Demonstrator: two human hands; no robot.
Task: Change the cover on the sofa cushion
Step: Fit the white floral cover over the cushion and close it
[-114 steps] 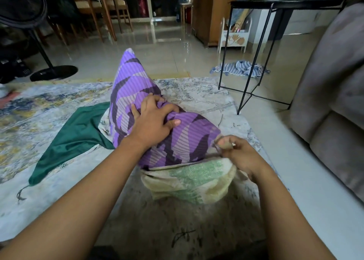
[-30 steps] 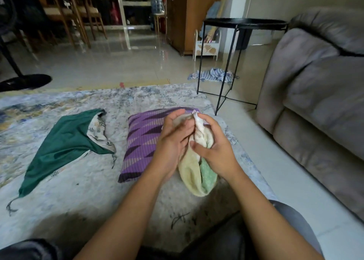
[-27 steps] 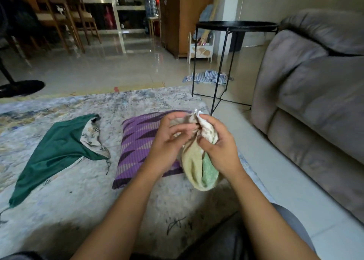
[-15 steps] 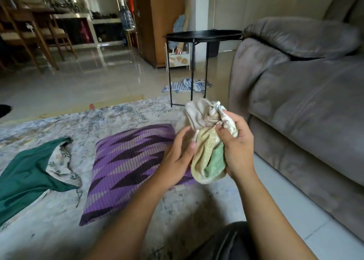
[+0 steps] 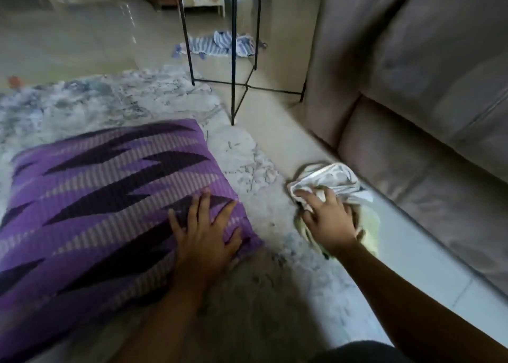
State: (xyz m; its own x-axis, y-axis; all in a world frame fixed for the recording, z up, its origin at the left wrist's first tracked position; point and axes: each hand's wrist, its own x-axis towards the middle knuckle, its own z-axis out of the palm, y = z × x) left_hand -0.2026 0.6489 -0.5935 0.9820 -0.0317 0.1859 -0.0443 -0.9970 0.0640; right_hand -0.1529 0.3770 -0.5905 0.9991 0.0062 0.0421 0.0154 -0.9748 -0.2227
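Observation:
The cushion in its purple zigzag cover (image 5: 110, 197) lies flat on the pale rug (image 5: 123, 98). My left hand (image 5: 204, 233) rests on the cushion's near right corner with fingers spread and straight. A bunched cream and green cloth (image 5: 332, 181) lies on the floor at the rug's right edge, beside the sofa base. My right hand (image 5: 327, 217) lies on top of that cloth, fingers reaching over it; how firmly it holds is unclear in the blur.
A grey sofa (image 5: 426, 93) fills the right side. A black metal side table's legs (image 5: 233, 60) stand beyond the rug, with a striped blue cloth (image 5: 220, 45) on the tiled floor behind them.
The bunched cloth went from chest height, held in both hands, down to the floor by the sofa. My left hand left it and landed flat on the purple cushion. The view tilted down.

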